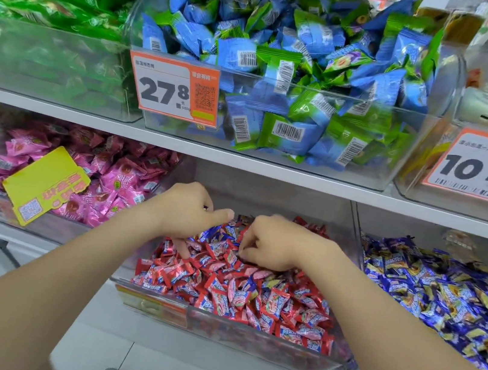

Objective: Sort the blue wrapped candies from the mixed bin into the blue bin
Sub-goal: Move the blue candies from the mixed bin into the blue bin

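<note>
Head view. Both hands work in the mixed bin (245, 334), a clear-walled bin on the lower shelf (269, 176), filled mostly with red wrapped candies (252, 309). A few blue wrapped candies (213, 232) lie among the red between the two hands. The blue bin (394, 228) stands just beside the mixed bin on the right and is heaped with blue and yellow wrappers.

The left hand (187, 214) has its fingers curled down into the pile and its thumb stretched out to the right. A speck of blue shows at the knuckles, but whether the hand holds a candy cannot be told. The right hand (272, 243) is also curled, with its fingertips buried among the wrappers, and its grip is likewise hidden.

Handling, as a judgement: each piece is probably light, with a firm core in thin, glossy film that slides easily (neighbours tend to shift when one is pulled). The twisted or crimped wrapper ends look like the surest place to pinch, between thumb and forefinger. The pieces seem small enough for several to be gathered in a palm before the short carry rightward.
</note>
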`<state>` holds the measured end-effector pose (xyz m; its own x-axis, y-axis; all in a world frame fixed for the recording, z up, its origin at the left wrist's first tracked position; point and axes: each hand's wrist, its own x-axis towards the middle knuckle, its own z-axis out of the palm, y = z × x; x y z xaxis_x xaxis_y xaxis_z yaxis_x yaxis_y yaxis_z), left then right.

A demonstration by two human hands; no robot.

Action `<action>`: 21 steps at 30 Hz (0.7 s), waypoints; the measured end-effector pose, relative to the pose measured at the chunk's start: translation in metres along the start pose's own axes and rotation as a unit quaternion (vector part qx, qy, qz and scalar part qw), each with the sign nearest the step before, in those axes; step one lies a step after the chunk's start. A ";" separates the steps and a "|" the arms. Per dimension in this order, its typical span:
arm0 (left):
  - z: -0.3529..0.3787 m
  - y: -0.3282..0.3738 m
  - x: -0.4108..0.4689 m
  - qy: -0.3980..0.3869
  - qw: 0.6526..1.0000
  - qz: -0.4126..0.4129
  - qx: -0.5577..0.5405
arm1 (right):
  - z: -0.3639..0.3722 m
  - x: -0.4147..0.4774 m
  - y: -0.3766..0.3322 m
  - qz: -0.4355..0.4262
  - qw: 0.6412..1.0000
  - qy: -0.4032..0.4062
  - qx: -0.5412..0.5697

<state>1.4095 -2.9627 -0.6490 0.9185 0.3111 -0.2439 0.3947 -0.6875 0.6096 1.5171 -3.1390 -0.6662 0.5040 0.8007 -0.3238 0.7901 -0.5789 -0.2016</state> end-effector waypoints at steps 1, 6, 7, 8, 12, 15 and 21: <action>0.001 0.001 -0.002 -0.006 1.000 -0.002 -0.017 | -0.003 -0.002 0.000 0.000 1.000 0.020 0.023; 0.004 -0.001 -0.003 -0.003 0.999 0.044 -0.015 | -0.016 -0.019 0.005 0.023 0.991 0.092 0.090; 0.004 -0.001 -0.003 -0.032 0.998 0.053 -0.025 | -0.017 -0.024 0.005 0.027 0.989 0.100 0.106; 0.006 0.000 -0.003 -0.060 0.996 0.061 -0.036 | -0.017 -0.029 0.007 0.027 0.987 0.107 0.118; 0.009 0.012 -0.011 -0.091 0.988 0.123 0.006 | -0.011 -0.049 0.012 -0.010 0.987 0.130 0.095; 0.010 0.016 -0.021 -0.177 0.971 0.157 0.039 | -0.004 -0.060 0.016 -0.027 0.990 0.101 0.090; 0.019 0.019 -0.033 -0.219 0.950 0.198 0.106 | 0.011 -0.062 -0.001 -0.066 0.994 0.074 0.044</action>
<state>1.3866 -2.9982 -0.6437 0.8988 -0.2705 -0.3448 -0.0311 -0.8242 0.5655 1.4808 -3.1898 -0.6562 0.4486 0.8808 -0.1513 0.8228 -0.4732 -0.3148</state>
